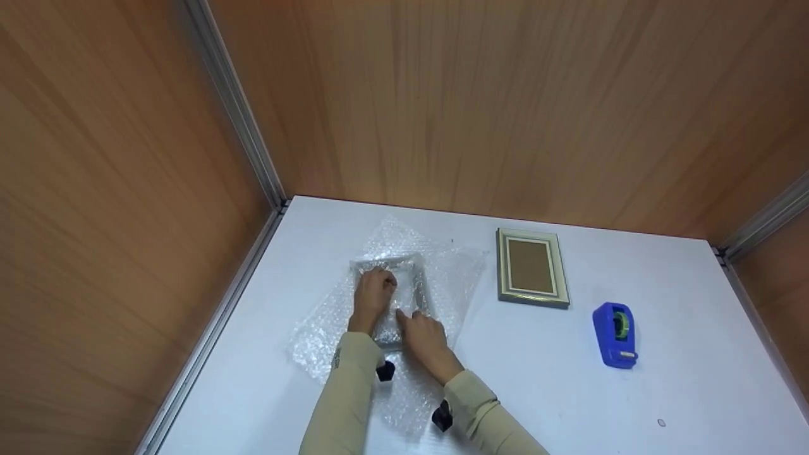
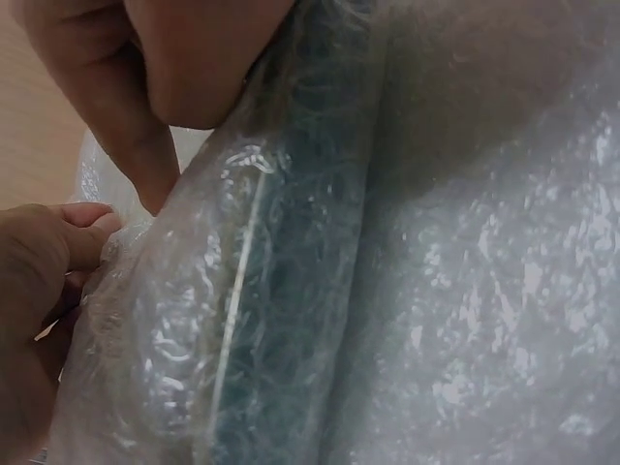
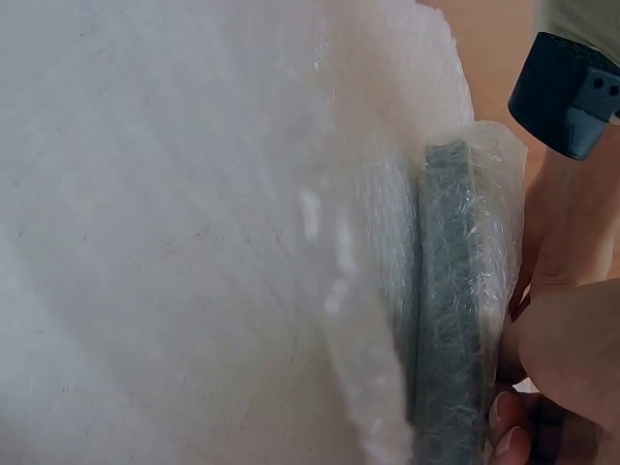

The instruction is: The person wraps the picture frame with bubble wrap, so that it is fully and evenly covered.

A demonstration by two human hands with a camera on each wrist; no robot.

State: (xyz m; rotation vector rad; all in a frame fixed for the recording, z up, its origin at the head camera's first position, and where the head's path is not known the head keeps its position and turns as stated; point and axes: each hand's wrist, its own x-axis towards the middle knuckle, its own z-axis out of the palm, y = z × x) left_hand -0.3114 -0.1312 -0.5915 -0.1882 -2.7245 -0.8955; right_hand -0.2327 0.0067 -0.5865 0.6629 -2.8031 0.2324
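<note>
White table (image 1: 524, 385) below fingers. Bubble wrap (image 1: 461, 272) spread under and around fingers, grey frame (image 1: 419, 287) inside, showing through. Second frame (image 1: 559, 268), beyond and right of fingers, holds brown panel (image 1: 531, 265). Right hand (image 1: 426, 338): thumb and finger pinch wrap. Left hand (image 1: 373, 294): fingers bent against wrap; cannot tell if pinching. Blue tape dispenser (image 1: 608, 347), well right of right fingers, holds green tape roll (image 1: 622, 325).
</note>
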